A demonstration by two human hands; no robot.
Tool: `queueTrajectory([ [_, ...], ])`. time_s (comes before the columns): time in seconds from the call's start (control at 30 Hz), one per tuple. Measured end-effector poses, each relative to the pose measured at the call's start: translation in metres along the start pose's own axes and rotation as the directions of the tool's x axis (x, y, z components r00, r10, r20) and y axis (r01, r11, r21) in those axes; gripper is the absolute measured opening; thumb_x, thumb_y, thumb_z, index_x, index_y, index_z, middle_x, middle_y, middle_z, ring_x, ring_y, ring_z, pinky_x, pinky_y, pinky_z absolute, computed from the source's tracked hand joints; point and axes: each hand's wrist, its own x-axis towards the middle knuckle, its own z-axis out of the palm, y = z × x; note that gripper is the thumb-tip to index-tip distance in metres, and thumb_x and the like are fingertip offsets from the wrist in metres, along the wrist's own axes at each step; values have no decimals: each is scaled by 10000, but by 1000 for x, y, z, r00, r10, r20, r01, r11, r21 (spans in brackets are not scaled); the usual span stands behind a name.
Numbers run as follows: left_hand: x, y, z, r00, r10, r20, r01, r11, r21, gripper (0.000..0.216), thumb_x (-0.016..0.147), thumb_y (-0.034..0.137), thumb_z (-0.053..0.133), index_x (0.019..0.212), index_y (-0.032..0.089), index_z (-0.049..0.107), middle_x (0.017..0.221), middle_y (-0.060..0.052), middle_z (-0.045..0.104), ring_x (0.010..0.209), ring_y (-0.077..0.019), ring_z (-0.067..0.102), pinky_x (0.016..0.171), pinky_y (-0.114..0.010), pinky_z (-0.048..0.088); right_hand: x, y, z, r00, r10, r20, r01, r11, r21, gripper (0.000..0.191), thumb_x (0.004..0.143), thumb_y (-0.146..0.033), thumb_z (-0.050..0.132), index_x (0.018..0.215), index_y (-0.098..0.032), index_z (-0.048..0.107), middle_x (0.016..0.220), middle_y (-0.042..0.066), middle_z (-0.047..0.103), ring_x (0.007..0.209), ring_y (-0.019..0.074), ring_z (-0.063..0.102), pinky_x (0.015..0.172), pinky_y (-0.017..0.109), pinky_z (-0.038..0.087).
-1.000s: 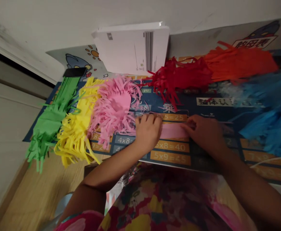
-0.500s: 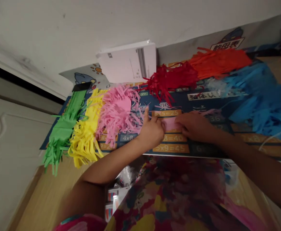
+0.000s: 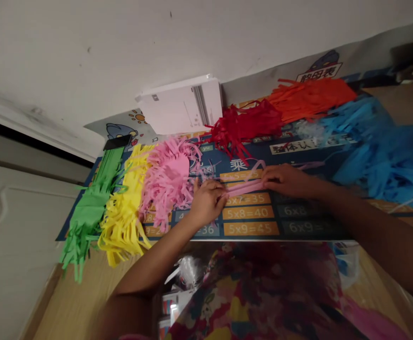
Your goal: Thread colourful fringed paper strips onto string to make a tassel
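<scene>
A folded pink paper strip [image 3: 243,187] lies on a blue multiplication-table mat [image 3: 252,222]. My left hand [image 3: 206,200] pinches its left end with the fingers closed. My right hand [image 3: 286,180] presses down on its right end, fingers curled over it. A thin pink loop of paper sticks up just behind the strip. A pile of fringed pink paper [image 3: 169,177] lies right beside my left hand.
Fringed paper piles lie on the mat: green [image 3: 93,208], yellow [image 3: 124,208], red [image 3: 248,125], orange [image 3: 308,99], blue [image 3: 383,151]. A white box [image 3: 181,106] leans on the wall, a black phone [image 3: 117,141] lies near it. My flowered clothing fills the foreground.
The pink paper has become narrower and longer between my hands. My hands have drawn apart along it. The view has shifted, so the piles sit a little lower and to the left.
</scene>
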Motion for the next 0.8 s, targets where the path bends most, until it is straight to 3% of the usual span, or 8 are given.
queueTrajectory([
  [0.13, 5, 2, -1, 999, -41, 29, 42, 999, -18, 146, 918, 287, 604, 874, 231, 732, 1045, -49, 732, 1135, -263, 609, 1183, -615, 172, 1, -13, 0, 998, 59, -16, -60, 993, -98, 261, 850, -436, 610, 957, -226, 722, 1017, 71, 725, 899, 247, 648, 777, 370, 358],
  [0.33, 6, 5, 1, 996, -88, 3, 88, 995, -47, 208, 928, 260, 558, 789, 214, 706, 966, -23, 709, 1095, -236, 602, 1158, -580, 215, 4, -15, 5, 989, 144, -40, -146, 988, -58, 325, 958, -379, 467, 796, -221, 701, 888, 32, 709, 824, 203, 641, 762, 362, 318],
  [0.57, 12, 4, 10, 991, -120, -52, 123, 990, 64, 178, 867, 329, 633, 759, 212, 712, 895, -36, 684, 1010, -238, 592, 1076, -529, 318, 10, -22, 18, 955, 215, -205, -259, 939, -224, 256, 824, -265, 550, 578, -196, 537, 679, 20, 629, 664, 173, 549, 675, 337, 265],
  [0.8, 14, 4, 10, 991, -127, -40, 130, 988, 88, 174, 850, 323, 654, 725, 210, 696, 904, -35, 685, 991, -234, 586, 1057, -517, 319, 11, -23, 19, 955, 199, -220, -253, 933, -257, 278, 824, -279, 539, 563, -199, 484, 652, 10, 595, 621, 157, 497, 667, 332, 258],
])
